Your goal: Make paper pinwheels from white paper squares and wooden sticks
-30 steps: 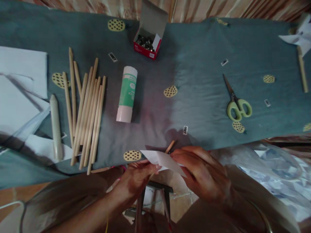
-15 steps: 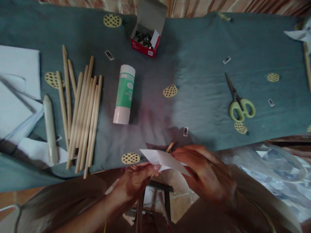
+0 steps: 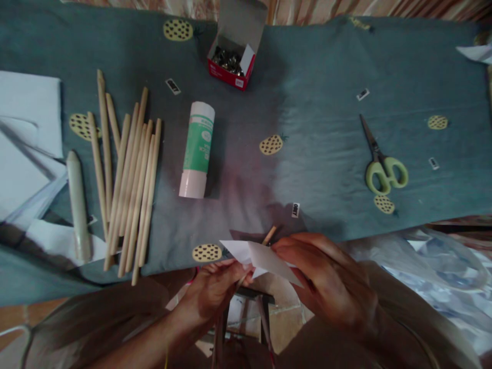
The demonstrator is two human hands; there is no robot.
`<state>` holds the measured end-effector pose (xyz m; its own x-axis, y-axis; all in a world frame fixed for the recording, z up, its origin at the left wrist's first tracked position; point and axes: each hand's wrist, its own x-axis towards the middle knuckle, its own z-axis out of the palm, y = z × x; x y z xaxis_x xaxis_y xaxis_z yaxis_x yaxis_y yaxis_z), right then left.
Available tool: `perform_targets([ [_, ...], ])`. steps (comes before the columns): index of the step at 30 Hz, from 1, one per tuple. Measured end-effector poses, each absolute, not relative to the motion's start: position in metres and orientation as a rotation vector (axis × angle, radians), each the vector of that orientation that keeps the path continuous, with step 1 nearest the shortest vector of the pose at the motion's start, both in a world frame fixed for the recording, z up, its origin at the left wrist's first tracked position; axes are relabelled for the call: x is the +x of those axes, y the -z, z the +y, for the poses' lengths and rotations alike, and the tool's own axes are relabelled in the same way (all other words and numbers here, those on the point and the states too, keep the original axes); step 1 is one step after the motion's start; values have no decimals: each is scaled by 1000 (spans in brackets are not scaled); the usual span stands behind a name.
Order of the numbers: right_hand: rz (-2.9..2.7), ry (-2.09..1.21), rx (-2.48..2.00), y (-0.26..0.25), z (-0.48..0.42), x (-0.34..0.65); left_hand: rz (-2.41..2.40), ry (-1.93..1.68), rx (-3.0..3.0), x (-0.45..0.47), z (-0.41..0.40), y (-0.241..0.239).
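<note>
Both hands meet at the near edge of a table covered in grey-green cloth (image 3: 307, 133). My left hand (image 3: 215, 289) pinches the left part of a folded white paper piece (image 3: 261, 259). My right hand (image 3: 330, 279) is closed over the paper's right side. A thin wooden stick (image 3: 269, 234) pokes out from behind the paper, held with it; which hand holds the stick is hidden.
On the cloth lie several wooden sticks (image 3: 130, 174) at left, a pale thick crayon-like rod (image 3: 78, 205), white paper sheets (image 3: 26, 133), a green-and-white glue stick (image 3: 198, 148), an open red box of metal clips (image 3: 230, 64), and green-handled scissors (image 3: 382, 164) at right.
The hands and paper have stayed near the table's edge; the paper has turned slightly between the fingers. The camera view has drifted a little.
</note>
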<state>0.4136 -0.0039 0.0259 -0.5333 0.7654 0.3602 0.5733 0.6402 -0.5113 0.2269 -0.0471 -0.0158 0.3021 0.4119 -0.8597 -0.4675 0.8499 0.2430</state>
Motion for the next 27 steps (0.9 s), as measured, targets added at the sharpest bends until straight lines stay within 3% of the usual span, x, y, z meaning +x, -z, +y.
perform_targets([
  [27, -2287, -455, -1097, -22, -3, 415, 1126, -542, -226, 230, -42, 9],
])
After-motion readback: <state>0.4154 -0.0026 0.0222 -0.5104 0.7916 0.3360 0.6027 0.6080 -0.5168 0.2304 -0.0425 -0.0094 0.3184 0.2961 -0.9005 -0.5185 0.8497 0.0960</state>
